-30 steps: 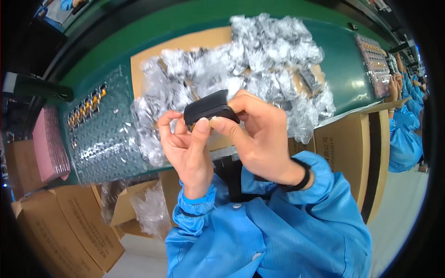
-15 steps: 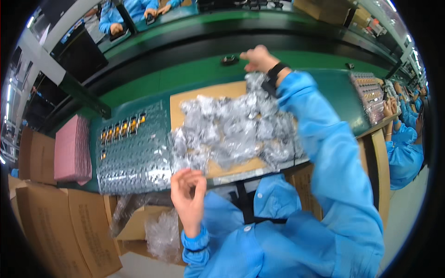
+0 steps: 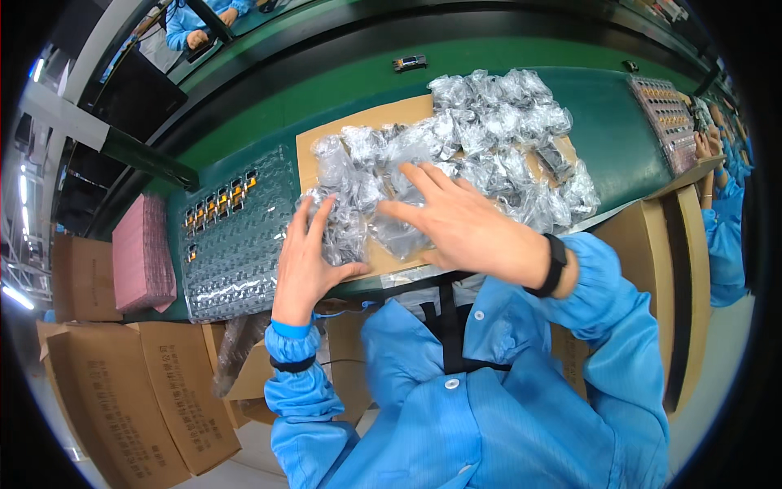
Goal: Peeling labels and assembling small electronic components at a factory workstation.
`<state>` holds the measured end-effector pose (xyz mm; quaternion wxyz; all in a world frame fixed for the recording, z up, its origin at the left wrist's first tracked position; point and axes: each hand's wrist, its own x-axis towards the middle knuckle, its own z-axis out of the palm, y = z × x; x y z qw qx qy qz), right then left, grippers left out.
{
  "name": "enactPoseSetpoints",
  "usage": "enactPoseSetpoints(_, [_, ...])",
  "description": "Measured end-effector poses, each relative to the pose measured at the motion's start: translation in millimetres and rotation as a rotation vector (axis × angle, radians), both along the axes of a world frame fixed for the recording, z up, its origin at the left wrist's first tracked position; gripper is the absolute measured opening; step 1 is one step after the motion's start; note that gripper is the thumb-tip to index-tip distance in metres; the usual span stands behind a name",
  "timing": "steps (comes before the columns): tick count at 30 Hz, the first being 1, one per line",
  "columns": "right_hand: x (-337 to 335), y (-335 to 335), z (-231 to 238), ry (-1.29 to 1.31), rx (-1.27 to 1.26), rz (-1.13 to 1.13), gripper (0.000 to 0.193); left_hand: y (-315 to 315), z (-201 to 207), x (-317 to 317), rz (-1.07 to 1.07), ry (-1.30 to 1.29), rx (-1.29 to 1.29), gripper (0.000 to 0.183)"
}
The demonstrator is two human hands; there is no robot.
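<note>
A heap of clear plastic bags [image 3: 497, 114] with small dark parts inside covers much of a brown cardboard sheet [image 3: 314, 175]. Over the near middle of this heap my right hand [image 3: 464, 216] stretches its fingers forward, at or just above the bags. My left hand [image 3: 305, 265] is spread at the heap's near left edge, its thumb pointing to the right. Neither hand shows anything gripped. Left of it lies a clear moulded tray [image 3: 236, 273], with small black and orange parts [image 3: 220, 204] in some of its pockets.
On the green conveyor belt [image 3: 326, 110] lies a small dark device [image 3: 410, 63]. Pink sheets [image 3: 142, 257] are stacked at the left, above open cardboard boxes [image 3: 138, 399]. Another filled tray [image 3: 664, 118] sits at the right, near a co-worker's hands [image 3: 705, 145]. Another person works across the belt.
My right hand has come back from beside the device on the belt to the bags. My left hand has moved forward and its curled fingers have spread. The view has shifted.
</note>
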<state>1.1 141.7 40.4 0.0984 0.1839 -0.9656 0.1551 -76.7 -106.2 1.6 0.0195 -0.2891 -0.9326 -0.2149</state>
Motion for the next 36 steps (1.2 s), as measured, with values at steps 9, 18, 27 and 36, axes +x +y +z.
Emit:
enactPoseSetpoints(9, [-51.2, 54.6, -31.0, -0.073, -0.804, -0.166, 0.021, 13.0, -32.0, -14.8, -0.032, 0.070, 0.200, 0.063])
enactPoseSetpoints(18, [-49.1, 131.3, 4.7, 0.057, -1.260, -0.365, 0.019, 57.6, -11.8, -18.5, 0.044, 0.193, 0.416, 0.052])
enactPoseSetpoints(27, [-2.4, 109.8, 8.3, 0.538, -0.099, -0.695, 0.045, 74.5, 16.7, -32.6, -0.046, -0.040, 0.334, 0.058])
enactPoseSetpoints(36, [-4.6, -88.1, -67.0, 0.095, -0.520, 0.003, 0.031, -6.1, 40.7, -9.6, 0.203, -0.170, 0.396, 0.028])
